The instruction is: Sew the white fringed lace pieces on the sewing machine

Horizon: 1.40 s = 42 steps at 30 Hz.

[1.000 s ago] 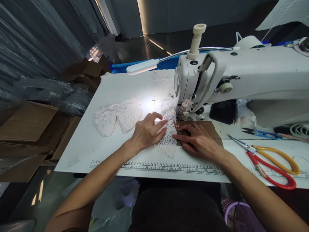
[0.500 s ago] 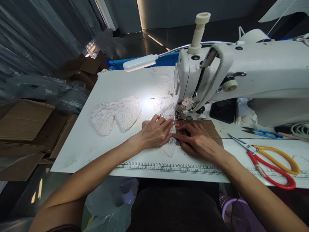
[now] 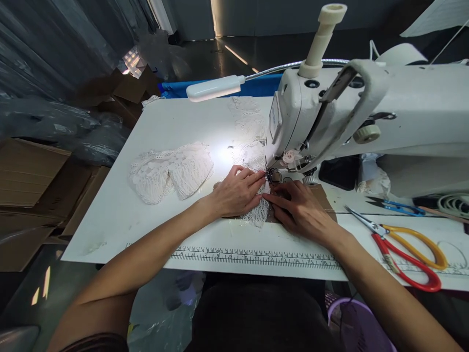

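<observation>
L hand lies flat, fingers spread, pressing down on a white lace piece at table centre; fingertips point to 2 o'clock, right up at the presser foot. R hand also flat and open, pressing the same lace plus a brown card template under it; index fingertip nearly touching L fingertips. Neither hand grips anything, both just pin the work down. Lace runs from the hands under the needle area and on past it toward 12 o'clock.

Sewing machine, white, stands at 1–3 o'clock of the hands; gooseneck lamp at 11 o'clock, lit spot on the table. Stack of lace pieces at 9–10 o'clock of L hand, well apart. Printed ruler strip along the near table edge, 6 o'clock. Red/yellow scissors at 4 o'clock of R hand; small blue snips at 3 o'clock. Cardboard boxes off the table, far L.
</observation>
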Tool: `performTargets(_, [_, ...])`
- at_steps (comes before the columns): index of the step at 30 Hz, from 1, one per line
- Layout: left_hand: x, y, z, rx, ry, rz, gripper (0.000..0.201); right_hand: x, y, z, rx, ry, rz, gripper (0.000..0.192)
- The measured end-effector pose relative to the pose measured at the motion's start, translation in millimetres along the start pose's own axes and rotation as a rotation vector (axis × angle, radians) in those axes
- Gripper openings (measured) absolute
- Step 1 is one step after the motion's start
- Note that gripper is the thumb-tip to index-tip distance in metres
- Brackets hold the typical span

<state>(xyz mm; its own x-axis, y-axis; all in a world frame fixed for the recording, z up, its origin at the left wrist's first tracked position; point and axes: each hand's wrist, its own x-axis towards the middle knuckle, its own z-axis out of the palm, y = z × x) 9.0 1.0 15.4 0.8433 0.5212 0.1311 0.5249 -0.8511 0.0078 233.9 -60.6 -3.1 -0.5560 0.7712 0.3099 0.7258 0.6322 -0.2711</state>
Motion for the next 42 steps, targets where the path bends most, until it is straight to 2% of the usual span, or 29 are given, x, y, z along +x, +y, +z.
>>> performTargets(14, [-4,-2,12.2,-0.137,0.16,-0.032,0.041,-3,4,6,0.079,0.074,0.017,0.032])
performTargets(20, [-5,6,14.7,-0.085,0.244,-0.067,0.039,-4,3,5,0.063,0.067,0.026,0.032])
performTargets(26, [-3,6,14.6,-0.078,0.347,0.058,0.022,-4,3,5,0.045,0.042,0.031,0.033])
performTargets(32, [-4,1,9.9,-0.117,0.257,0.081,0.027,-2,1,4,0.026,0.06,0.034,0.032])
performTargets(42, [-3,1,7.6,-0.109,0.176,-0.021,0.036,12,-3,0,-0.022,0.091,0.042,0.033])
